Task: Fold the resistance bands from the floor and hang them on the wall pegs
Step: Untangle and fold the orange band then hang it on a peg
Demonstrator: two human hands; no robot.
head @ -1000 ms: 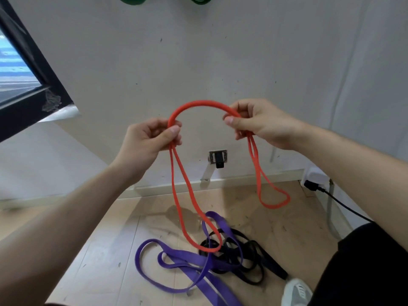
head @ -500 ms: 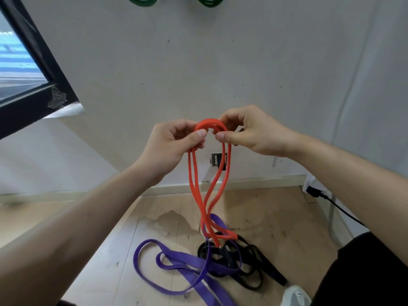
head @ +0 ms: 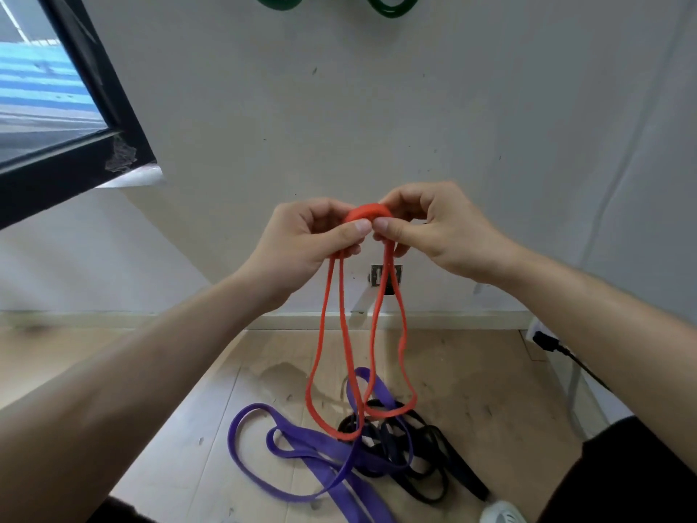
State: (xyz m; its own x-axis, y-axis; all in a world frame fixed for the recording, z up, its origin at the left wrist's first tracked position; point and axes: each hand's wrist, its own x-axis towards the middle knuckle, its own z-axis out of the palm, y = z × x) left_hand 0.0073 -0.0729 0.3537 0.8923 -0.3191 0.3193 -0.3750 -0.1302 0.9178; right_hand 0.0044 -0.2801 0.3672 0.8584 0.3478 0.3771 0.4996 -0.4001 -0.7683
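Note:
I hold a thin red resistance band (head: 325, 326) up in front of the white wall. My left hand (head: 301, 239) and my right hand (head: 437, 228) pinch its folded top side by side, thumbs nearly touching. Two red loops hang down from my hands, side by side. On the wooden floor below lie a purple band (head: 301, 454) and a black band (head: 411, 447), tangled together. Two green band loops (head: 277, 0) hang at the top edge of the wall; the pegs are out of view.
A black-framed window (head: 75, 152) juts out at the left. A wall socket (head: 386, 275) sits low on the wall behind the red band. A black plug and cable (head: 554, 347) run along the right. My white shoe (head: 501, 513) is at the bottom right.
My hands have come together from about a hand's width apart, closing the arc of red band between them into a tight fold. The two hanging loops now dangle close together.

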